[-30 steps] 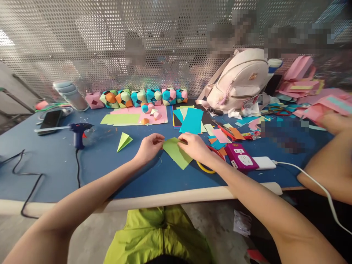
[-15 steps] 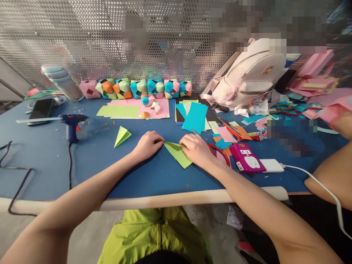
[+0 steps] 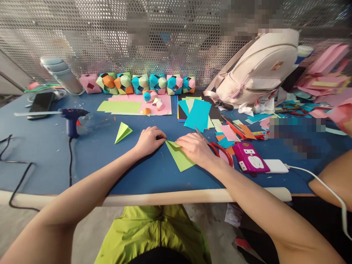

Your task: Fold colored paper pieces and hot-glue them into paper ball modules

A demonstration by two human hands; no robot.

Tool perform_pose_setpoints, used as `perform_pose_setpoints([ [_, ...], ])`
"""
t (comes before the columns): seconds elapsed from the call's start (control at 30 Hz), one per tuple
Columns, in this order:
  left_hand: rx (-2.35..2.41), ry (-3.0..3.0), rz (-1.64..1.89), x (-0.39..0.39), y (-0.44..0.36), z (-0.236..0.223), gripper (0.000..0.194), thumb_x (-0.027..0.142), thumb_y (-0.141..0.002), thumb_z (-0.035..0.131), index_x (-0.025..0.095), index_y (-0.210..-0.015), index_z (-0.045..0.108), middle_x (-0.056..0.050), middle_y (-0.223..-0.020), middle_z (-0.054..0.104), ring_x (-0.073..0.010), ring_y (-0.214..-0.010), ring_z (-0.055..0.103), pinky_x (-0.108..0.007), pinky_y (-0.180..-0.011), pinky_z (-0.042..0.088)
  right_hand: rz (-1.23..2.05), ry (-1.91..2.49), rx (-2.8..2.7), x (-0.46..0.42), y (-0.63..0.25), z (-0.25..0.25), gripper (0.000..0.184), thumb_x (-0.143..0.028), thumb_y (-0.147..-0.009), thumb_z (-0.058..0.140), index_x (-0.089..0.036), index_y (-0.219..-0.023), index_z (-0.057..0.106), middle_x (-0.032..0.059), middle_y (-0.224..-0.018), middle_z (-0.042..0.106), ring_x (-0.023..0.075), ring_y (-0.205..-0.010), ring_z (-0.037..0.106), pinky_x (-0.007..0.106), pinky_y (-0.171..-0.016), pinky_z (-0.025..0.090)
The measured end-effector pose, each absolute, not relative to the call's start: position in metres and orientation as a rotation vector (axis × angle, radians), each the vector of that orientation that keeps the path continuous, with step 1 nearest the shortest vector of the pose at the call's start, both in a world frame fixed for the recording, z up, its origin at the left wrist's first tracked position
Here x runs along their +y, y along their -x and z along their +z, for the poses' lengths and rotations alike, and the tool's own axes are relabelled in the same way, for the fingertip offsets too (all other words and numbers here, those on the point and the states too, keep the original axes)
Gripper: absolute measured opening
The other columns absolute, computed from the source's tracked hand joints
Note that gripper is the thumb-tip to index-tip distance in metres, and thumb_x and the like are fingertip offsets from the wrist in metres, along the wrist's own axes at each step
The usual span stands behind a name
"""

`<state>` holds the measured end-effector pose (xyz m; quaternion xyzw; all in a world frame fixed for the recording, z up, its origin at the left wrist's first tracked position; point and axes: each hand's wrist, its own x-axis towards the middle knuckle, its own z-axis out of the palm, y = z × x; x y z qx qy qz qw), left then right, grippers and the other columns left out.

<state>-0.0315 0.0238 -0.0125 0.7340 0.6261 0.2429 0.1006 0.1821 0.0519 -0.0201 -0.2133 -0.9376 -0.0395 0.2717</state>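
Observation:
A light green sheet of paper point(image 3: 179, 159) lies on the blue table in front of me, its upper edge partly folded over. The fingertips of my left hand point(image 3: 150, 141) are pinched at its upper left corner. My right hand point(image 3: 194, 147) bends over the right part of the sheet, fingers together and pressing on the fold; it hides that side. Left of my hands sits a folded green paper piece point(image 3: 123, 132). Scissors with red handles point(image 3: 224, 153) lie partly under and beside my right hand.
Toward the left are a blue glue gun point(image 3: 72, 123) with its cord and a phone point(image 3: 41, 104). Several folded paper balls point(image 3: 140, 84) line the back, near a backpack point(image 3: 255, 73). Paper scraps point(image 3: 229, 132) and a purple power socket point(image 3: 250, 157) lie right. Another person's arm point(image 3: 334, 165) rests there.
My right hand has slid slightly left along the fold of the green paper. The left hand stays at the corner. The whole view has shifted a little.

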Motion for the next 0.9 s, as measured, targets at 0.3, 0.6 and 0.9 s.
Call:
perform_pose_setpoints([
  [0.3,1.885,-2.066,0.659,0.026,0.032,-0.009,0.012,0.026,-0.076,0.061,0.026,-0.079,0.073,-0.002,-0.087,0.066,-0.0211,-0.089,0.057,-0.038,-0.088,0.041,-0.193,0.370,-2.603,0.046,-0.187,-0.020,0.027,-0.007,-0.092,0.041,-0.009,-0.096,0.067,0.0120,-0.103,0.070,0.0208,-0.087,0.064,0.034,-0.076,0.050],
  [0.6,1.870,-2.042,0.641,0.026,0.032,-0.006,0.015,0.025,-0.077,0.059,0.025,-0.080,0.073,-0.002,-0.088,0.067,-0.0212,-0.090,0.058,-0.038,-0.088,0.041,-0.362,0.298,-2.632,0.042,-0.186,-0.018,0.028,-0.007,-0.093,0.040,-0.007,-0.095,0.068,0.0140,-0.105,0.070,0.0217,-0.090,0.066,0.034,-0.076,0.052],
  [0.9,1.834,-2.049,0.665,0.023,0.033,-0.006,0.016,0.027,-0.077,0.058,0.025,-0.081,0.074,-0.003,-0.091,0.065,-0.0214,-0.092,0.057,-0.039,-0.090,0.041,-0.341,0.352,-2.630,0.040,-0.185,-0.018,0.026,-0.007,-0.092,0.043,-0.008,-0.097,0.068,0.0133,-0.107,0.070,0.0222,-0.090,0.066,0.034,-0.076,0.053],
])
